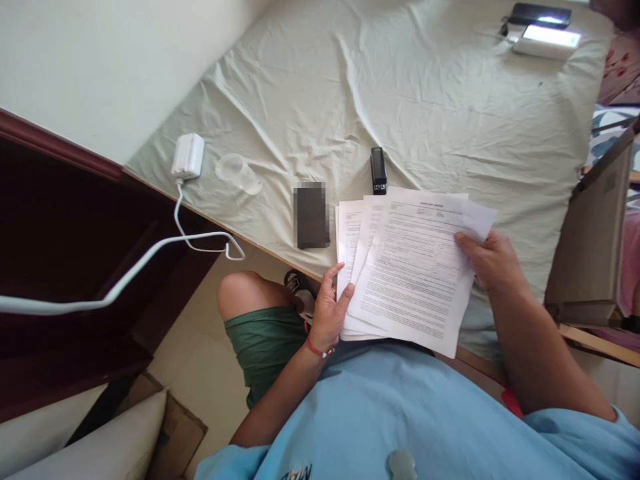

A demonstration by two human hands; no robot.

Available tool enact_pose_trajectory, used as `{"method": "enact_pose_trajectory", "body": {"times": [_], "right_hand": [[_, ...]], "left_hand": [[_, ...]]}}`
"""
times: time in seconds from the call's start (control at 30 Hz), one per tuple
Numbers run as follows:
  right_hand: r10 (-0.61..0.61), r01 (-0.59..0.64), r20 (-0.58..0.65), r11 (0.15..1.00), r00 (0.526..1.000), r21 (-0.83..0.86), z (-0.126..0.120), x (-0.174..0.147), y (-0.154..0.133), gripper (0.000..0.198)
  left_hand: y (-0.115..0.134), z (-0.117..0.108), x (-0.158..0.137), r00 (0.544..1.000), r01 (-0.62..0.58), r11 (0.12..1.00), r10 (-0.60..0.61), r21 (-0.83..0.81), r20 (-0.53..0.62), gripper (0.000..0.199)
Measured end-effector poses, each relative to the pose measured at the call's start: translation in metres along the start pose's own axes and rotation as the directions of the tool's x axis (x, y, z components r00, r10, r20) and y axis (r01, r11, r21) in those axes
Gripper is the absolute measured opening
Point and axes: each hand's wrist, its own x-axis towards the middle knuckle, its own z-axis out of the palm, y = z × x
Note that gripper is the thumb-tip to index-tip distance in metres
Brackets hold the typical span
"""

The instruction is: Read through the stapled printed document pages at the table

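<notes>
Fingers (463, 241) of the right hand (493, 263) pinch the sheets (410, 273) at their right side, thumb on the top page; those of the left hand (329, 313) hold the left edge, thumb over the paper, index extended.

Check hazards in order of size. Cloth (450, 113): wrinkled; a fold could catch a page edge. Sheets: fanned in front of the torso, lower ends past the table's near edge; a loosened left grip could let the under pages slip toward the floor, and hard thumb pressure could crease the top page. Cup (237, 173): near the table edge, apart from both hands; a knock could send it over. Slab (311, 217): blurred, left of the sheets; a sweep of the left hand could displace it. Stapler (379, 171): just beyond the sheets' far edge, contact unclear; pushing the pages forward could shift it.
</notes>
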Motion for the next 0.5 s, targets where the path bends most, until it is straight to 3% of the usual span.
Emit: {"method": "enact_pose_trajectory", "body": {"times": [0.07, 0.17, 0.27, 0.5], "right_hand": [[0.059, -0.061, 0.042, 0.997, 0.997, 0.046, 0.006, -0.001, -0.009, 0.03], [-0.015, 0.015, 0.004, 0.98, 1.0, -0.2, 0.001, -0.001, -0.018, 0.036], [-0.075, 0.044, -0.056, 0.904, 0.996, -0.426, -0.017, 0.0, -0.017, 0.039], [-0.061, -0.091, -0.276, 0.858, 0.959, -0.506, -0.069, -0.001, 0.004, 0.035]], "left_hand": [[0.001, 0.0, -0.001, 0.999, 0.033, 0.999, -0.033, 0.0, 0.018, 0.071], [0.001, 0.0, -0.001, 0.998, 0.06, 0.998, -0.06, -0.012, 0.023, 0.074], [0.001, 0.001, -0.001, 0.999, 0.051, 0.998, -0.05, -0.022, 0.011, 0.07], [-0.001, 0.0, 0.0, 0.999, 0.03, 0.999, -0.03, -0.042, 0.012, 0.063]]}}
